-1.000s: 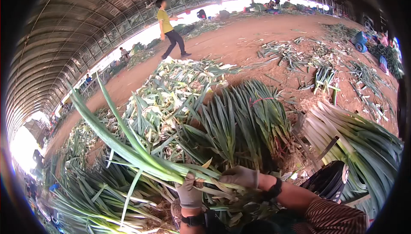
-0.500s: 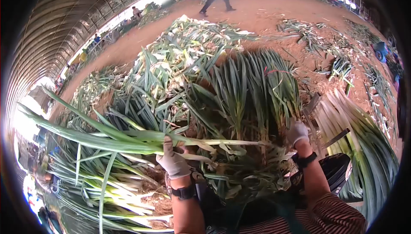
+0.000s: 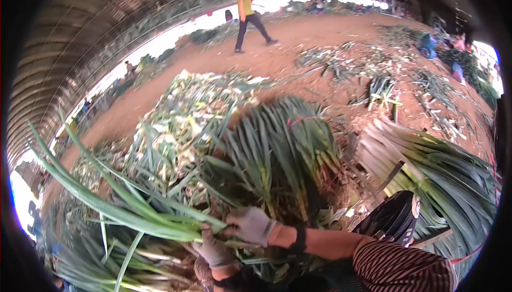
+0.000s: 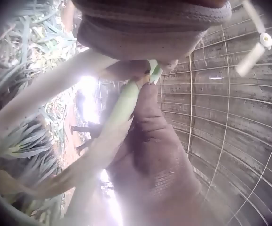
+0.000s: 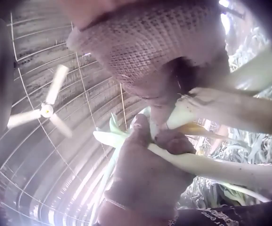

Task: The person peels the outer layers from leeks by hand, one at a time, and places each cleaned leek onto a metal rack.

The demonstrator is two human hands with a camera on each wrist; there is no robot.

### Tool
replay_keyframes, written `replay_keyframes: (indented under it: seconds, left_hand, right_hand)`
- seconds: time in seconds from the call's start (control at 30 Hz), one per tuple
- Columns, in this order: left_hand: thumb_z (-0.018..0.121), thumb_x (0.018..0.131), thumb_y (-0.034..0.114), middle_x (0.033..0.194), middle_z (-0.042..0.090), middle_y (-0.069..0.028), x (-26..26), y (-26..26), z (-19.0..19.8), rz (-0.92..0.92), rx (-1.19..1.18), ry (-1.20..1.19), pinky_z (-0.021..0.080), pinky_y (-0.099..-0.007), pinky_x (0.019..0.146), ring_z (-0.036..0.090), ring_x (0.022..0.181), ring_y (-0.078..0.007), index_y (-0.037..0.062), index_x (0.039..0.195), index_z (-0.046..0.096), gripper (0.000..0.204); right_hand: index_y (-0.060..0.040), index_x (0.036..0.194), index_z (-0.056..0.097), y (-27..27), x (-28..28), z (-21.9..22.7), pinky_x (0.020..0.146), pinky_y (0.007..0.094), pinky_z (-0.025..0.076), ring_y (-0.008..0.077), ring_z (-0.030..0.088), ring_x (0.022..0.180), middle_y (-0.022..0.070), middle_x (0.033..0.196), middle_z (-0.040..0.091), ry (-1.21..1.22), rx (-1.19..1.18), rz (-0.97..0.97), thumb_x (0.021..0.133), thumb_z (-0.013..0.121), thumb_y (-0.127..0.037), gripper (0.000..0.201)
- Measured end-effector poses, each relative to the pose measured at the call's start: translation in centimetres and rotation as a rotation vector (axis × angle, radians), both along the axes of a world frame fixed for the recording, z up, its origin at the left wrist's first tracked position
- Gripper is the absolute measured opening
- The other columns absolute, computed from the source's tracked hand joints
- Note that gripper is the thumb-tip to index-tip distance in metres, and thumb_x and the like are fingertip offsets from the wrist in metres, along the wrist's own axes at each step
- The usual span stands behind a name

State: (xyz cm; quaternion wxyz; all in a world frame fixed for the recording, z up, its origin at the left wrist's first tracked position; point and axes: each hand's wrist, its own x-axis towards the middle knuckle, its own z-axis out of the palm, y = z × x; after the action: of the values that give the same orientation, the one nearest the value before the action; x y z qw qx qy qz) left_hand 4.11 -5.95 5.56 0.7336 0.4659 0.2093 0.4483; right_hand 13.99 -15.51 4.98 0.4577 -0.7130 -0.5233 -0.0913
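L hand [image 3: 216, 252] grips a few leeks [image 3: 160, 229] near the leaf base, out in front; R hand [image 3: 250, 225] seems to pinch them right beside it, tho wrist views are blurry. Prob. light: leaves [image 3: 114, 212] bendy, easily torn; shanks [image 5: 239, 172] firmer, maybe slick. Best hold: leaf/shank join.

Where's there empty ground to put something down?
The widest bare ground surrounds the walking person. A smaller patch lies between the dark-green bundles and the scattered leaves. It's crowded by the left hand and right hand, with the held stalks and piled stalks close by.
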Motion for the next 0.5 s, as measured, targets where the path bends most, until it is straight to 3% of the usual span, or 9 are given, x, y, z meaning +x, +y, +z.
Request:
replay_keyframes:
  seconds: [0.07,0.1,0.17,0.3,0.43,0.5]
  left_hand:
    - [0.064,0.089,0.025,0.091,0.063,-0.0066,0.1,-0.2,0.0,0.089,-0.017,0.015,0.047,-0.0238,0.053,0.06,0.069,-0.0141,-0.0012,0.113,0.059,0.036]
    - [0.064,0.089,0.025,0.084,0.063,-0.0069,0.0,1.1,-1.9,0.1,-0.065,0.056,0.045,-0.0245,0.048,0.059,0.061,-0.0145,-0.001,0.107,0.06,0.032]
    - [0.062,0.09,0.025,0.081,0.062,-0.0077,0.3,-0.2,-0.3,0.091,-0.123,0.075,0.044,-0.025,0.045,0.058,0.057,-0.0153,-0.0014,0.104,0.06,0.03]
    - [0.058,0.09,0.029,0.087,0.063,-0.0117,0.1,0.3,-1.7,0.034,-0.224,0.027,0.049,-0.0295,0.052,0.059,0.064,-0.0201,-0.0044,0.108,0.057,0.038]
    - [0.052,0.09,0.026,0.093,0.064,-0.0139,-0.5,1.0,-3.1,-0.024,-0.153,0.068,0.053,-0.0342,0.064,0.062,0.073,-0.0244,-0.0057,0.11,0.057,0.037]
    - [0.051,0.09,0.024,0.093,0.065,-0.0145,-0.3,1.5,-4.3,-0.014,-0.149,0.058,0.054,-0.0362,0.067,0.063,0.075,-0.0258,-0.0057,0.108,0.058,0.035]
  right_hand:
    - [-0.0081,0.084,0.06,0.5,-0.8,-1.2,0.062,0.0426,0.048,0.0322,0.061,0.072,0.0093,0.076,0.06,0.027,0.032,-0.012,0.08,0.07,-0.035,0.029]
    - [-0.0075,0.085,0.058,0.6,-1.1,-1.7,0.062,0.0425,0.047,0.0326,0.06,0.071,0.0094,0.076,0.058,0.005,0.035,-0.026,0.08,0.07,-0.034,0.029]
    - [-0.0071,0.086,0.056,0.4,-1.6,-1.6,0.061,0.0421,0.046,0.0326,0.059,0.07,0.0094,0.076,0.057,-0.099,-0.003,-0.064,0.081,0.069,-0.032,0.028]
    - [-0.0068,0.09,0.053,0.2,-2.1,-2.3,0.059,0.0414,0.044,0.0325,0.058,0.07,0.0099,0.076,0.054,-0.168,0.042,-0.082,0.082,0.068,-0.027,0.027]
    - [-0.0067,0.093,0.052,-0.5,-2.4,-1.9,0.062,0.0426,0.044,0.0311,0.061,0.074,0.0103,0.086,0.059,0.029,0.019,0.006,0.083,0.066,-0.028,0.028]
    - [-0.005,0.093,0.052,-1.1,-2.6,-1.7,0.063,0.0431,0.045,0.0334,0.061,0.076,0.0128,0.089,0.06,-0.102,0.039,-0.019,0.084,0.065,-0.03,0.03]
